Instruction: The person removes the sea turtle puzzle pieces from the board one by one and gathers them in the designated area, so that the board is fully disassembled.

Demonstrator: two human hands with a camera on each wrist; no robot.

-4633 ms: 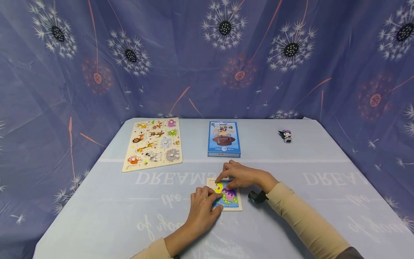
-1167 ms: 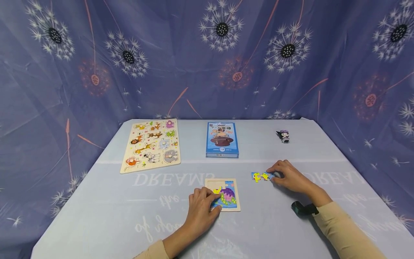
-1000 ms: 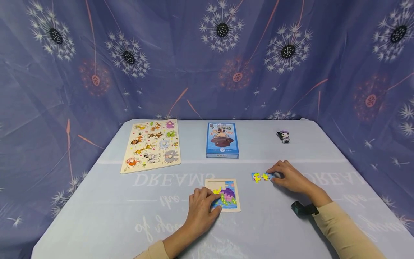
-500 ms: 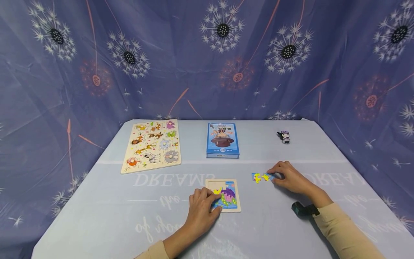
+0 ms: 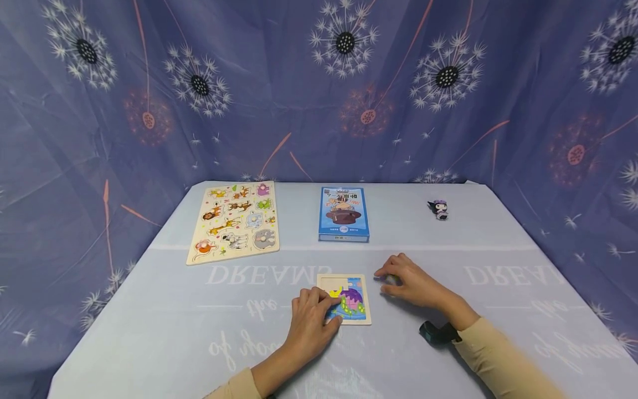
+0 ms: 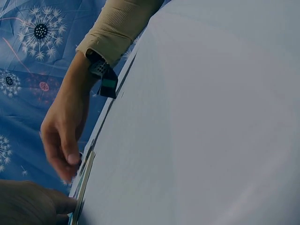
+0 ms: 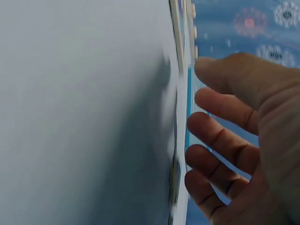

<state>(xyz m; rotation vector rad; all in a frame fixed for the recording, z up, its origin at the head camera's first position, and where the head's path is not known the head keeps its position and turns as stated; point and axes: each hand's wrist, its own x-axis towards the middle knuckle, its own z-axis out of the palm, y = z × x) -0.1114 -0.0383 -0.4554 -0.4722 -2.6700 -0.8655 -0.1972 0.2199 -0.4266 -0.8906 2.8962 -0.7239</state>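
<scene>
My left hand (image 5: 311,321) rests on a small wood-framed jigsaw puzzle (image 5: 353,313) showing a purple and pink egg shape. Its index finger and thumb touch the picture and lower frame. An unfilled corner shows at the puzzle's upper left. Over the table to the right of the puzzle is my right hand (image 5: 413,285), fingers spread and loosely bent. Beneath and partly behind its fingers, bits of blue and yellow-green puzzle pieces (image 5: 394,279) show. In the right wrist view, nothing shows between the right hand's fingers (image 7: 211,129); a thin piece (image 7: 175,180) lies on the table below.
A wooden animal peg board (image 5: 234,221) lies at the back left. Behind the puzzle is a blue box (image 5: 344,215) with a hat picture. A small black and white figurine (image 5: 440,210) stands at the back right. A dandelion-print curtain (image 5: 269,88) surrounds the table.
The right hand first moved from the puzzle to the loose pieces at the right, paused there, and has now shifted left over them. The left hand has stayed on the puzzle.
</scene>
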